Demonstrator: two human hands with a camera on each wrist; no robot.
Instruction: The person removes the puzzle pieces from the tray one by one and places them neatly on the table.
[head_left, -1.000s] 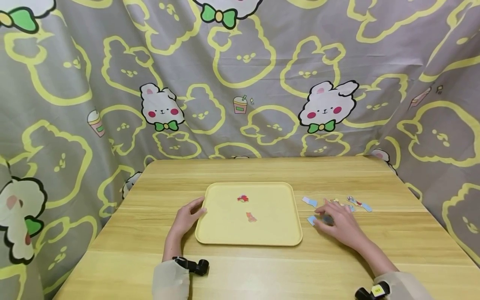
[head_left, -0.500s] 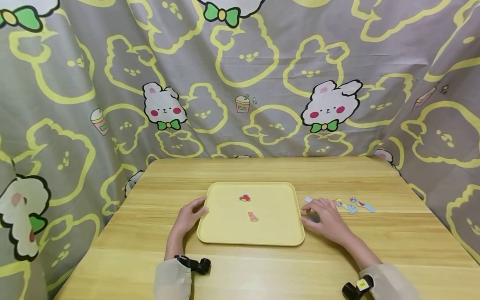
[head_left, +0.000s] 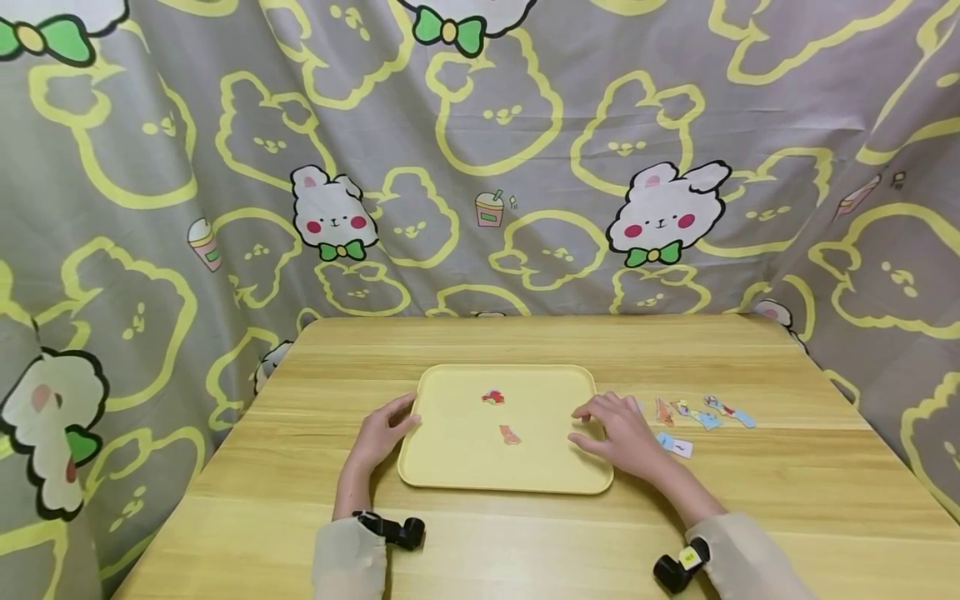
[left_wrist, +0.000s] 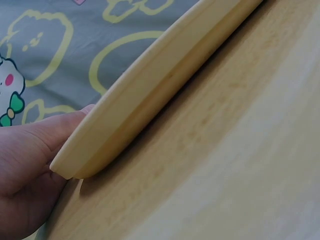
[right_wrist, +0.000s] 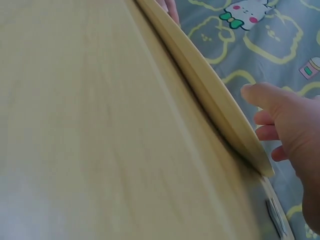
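Observation:
A yellow tray [head_left: 457, 467] lies on the table. On it are a small red cutout piece [head_left: 492, 397] and an orange one [head_left: 510, 434]. My left hand [head_left: 381, 432] holds the tray's left side, its thumb over the rim; the left wrist view shows the same hand [left_wrist: 30, 165] at the tray's corner. Over the tray's right part hovers my right hand [head_left: 617, 433], thumb and fingers loosely bent and apart. Nothing shows between them; in the right wrist view this hand [right_wrist: 295, 125] is above the rim.
Right of the tray lie more flat cutouts: an orange piece [head_left: 664, 412], a blue and yellow one [head_left: 697, 415], a long blue and red one [head_left: 731, 412], and a blue and white one [head_left: 675, 446]. A patterned curtain [head_left: 525, 275] hangs behind the wooden table [head_left: 525, 542].
My right hand has moved left, from over the cutouts beside the tray to above its right part. The left hand has stayed at the tray's edge. The view has shifted slightly.

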